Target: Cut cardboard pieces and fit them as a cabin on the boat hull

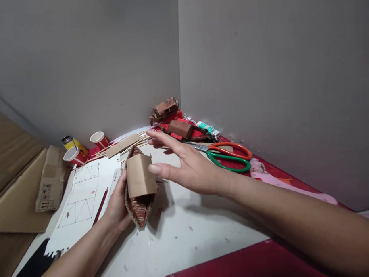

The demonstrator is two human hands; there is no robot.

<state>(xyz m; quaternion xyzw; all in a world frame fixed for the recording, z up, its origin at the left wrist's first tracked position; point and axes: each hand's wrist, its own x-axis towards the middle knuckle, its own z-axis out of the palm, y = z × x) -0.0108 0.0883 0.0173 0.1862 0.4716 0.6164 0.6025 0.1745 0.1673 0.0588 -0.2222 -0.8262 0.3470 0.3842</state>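
Note:
A small model boat with a reddish-brown painted hull is held up in my left hand, which grips it from its left side. Over the middle of the hull sits a bent piece of plain tan cardboard, like a cabin roof. My right hand is beside the roof with its fingers stretched out and apart; the thumb tip is at the roof's right edge, and I cannot tell whether it touches. Beyond that hand lie scissors with one orange and one green handle.
Two brown model boats stand in the back corner. Thin wooden sticks and a cardboard strip lie behind. Red paper cups, drawn sheets, a dark red pencil and a cardboard box are at left. Grey walls enclose the back.

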